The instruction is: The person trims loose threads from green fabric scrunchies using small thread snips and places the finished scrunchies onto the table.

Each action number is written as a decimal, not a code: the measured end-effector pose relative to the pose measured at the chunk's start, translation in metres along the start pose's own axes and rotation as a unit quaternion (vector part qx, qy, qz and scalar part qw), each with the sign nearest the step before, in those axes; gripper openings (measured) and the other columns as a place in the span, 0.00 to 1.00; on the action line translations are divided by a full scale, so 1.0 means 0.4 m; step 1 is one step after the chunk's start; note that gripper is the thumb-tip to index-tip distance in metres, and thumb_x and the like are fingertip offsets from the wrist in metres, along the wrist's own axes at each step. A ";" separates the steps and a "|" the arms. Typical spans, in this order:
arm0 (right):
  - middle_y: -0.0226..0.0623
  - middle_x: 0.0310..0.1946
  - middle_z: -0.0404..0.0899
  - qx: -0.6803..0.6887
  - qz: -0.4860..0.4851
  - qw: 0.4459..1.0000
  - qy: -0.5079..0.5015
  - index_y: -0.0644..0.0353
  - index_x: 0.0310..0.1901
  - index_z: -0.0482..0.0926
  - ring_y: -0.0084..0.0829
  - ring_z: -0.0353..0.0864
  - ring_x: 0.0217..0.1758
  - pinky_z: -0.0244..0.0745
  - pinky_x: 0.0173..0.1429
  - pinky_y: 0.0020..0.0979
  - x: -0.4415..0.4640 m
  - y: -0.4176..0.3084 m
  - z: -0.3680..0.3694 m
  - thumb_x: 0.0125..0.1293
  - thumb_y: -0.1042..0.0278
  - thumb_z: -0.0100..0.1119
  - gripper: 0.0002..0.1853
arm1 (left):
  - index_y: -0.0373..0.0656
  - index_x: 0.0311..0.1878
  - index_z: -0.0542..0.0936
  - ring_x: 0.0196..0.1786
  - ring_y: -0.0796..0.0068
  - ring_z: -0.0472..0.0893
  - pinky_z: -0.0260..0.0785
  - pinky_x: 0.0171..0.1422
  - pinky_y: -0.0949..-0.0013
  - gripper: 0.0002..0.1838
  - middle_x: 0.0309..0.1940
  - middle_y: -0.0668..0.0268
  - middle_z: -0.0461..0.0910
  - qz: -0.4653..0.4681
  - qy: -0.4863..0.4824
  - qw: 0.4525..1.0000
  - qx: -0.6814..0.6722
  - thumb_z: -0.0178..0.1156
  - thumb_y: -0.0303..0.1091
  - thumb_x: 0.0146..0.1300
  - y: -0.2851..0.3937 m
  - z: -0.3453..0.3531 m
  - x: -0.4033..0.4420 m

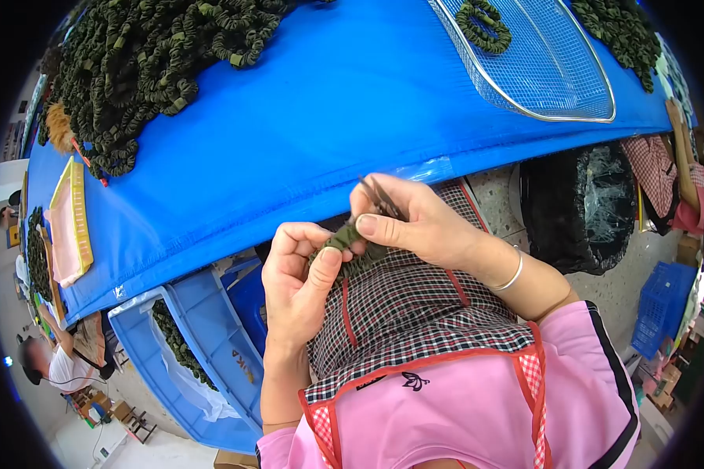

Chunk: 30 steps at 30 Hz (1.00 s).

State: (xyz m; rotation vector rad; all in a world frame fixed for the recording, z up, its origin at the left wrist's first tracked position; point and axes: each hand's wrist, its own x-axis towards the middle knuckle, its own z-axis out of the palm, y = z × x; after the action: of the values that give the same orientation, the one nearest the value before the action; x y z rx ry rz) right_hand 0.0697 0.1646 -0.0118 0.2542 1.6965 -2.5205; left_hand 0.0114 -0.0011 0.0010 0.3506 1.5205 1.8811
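Observation:
Over my lap, at the table's near edge, my left hand [296, 273] pinches a dark green gathered fabric scrunchie [343, 241] between thumb and fingers. My right hand [418, 223] meets it from the other side, closed around a small dark pair of thread snips [385, 202] whose tips point up and left. Its thumb lies close against the scrunchie. Part of the fabric is hidden behind the fingers of both hands. A checked apron [414, 301] lies beneath them.
A blue-covered table [289, 102] carries a heap of green scrunchies [133, 70], a wire mesh basket [555, 94] with scrunchies in it and a yellow-edged tray [72, 227]. Blue bins [235, 352] stand lower left, a black-lined container [577, 207] right. Another person [62, 363] is far left.

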 end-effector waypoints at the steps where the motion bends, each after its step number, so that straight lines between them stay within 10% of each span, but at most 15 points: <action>1: 0.26 0.22 0.69 0.005 -0.003 1.000 -0.006 0.63 0.32 0.70 0.15 0.67 0.27 0.63 0.31 0.20 0.000 -0.007 0.011 0.59 0.70 0.56 0.07 | 0.37 0.40 0.67 0.35 0.82 0.73 0.66 0.40 0.80 0.10 0.32 0.65 0.75 -0.004 0.000 1.000 -0.001 0.57 0.28 0.59 0.005 0.004 0.001; 14: 0.25 0.20 0.66 0.263 0.006 0.964 0.031 0.56 0.35 0.66 0.17 0.63 0.20 0.58 0.25 0.19 -0.003 -0.018 0.012 0.56 0.72 0.58 0.09 | 0.41 0.34 0.69 0.25 0.84 0.67 0.59 0.30 0.80 0.09 0.24 0.69 0.71 -0.026 -0.040 0.994 -0.095 0.59 0.33 0.56 -0.016 -0.029 -0.008; 27: 0.25 0.21 0.67 0.073 0.019 0.997 -0.006 0.59 0.41 0.65 0.15 0.66 0.23 0.60 0.24 0.17 0.005 0.000 0.031 0.62 0.66 0.53 0.10 | 0.37 0.41 0.70 0.39 0.78 0.74 0.64 0.48 0.73 0.12 0.29 0.64 0.75 -0.053 -0.038 0.998 0.012 0.51 0.37 0.64 -0.014 -0.015 0.006; 30: 0.25 0.21 0.65 0.120 0.013 0.993 0.006 0.59 0.40 0.65 0.15 0.64 0.21 0.60 0.24 0.17 0.003 -0.002 0.028 0.62 0.68 0.52 0.09 | 0.38 0.38 0.71 0.30 0.82 0.69 0.60 0.41 0.77 0.09 0.25 0.68 0.72 -0.062 -0.038 0.994 -0.083 0.51 0.35 0.63 -0.035 -0.038 0.004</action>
State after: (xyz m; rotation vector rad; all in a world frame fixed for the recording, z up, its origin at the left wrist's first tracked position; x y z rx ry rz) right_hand 0.0675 0.1545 -0.0073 0.3058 1.3818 -2.7069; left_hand 0.0057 -0.0103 -0.0169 0.2431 1.2946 1.8595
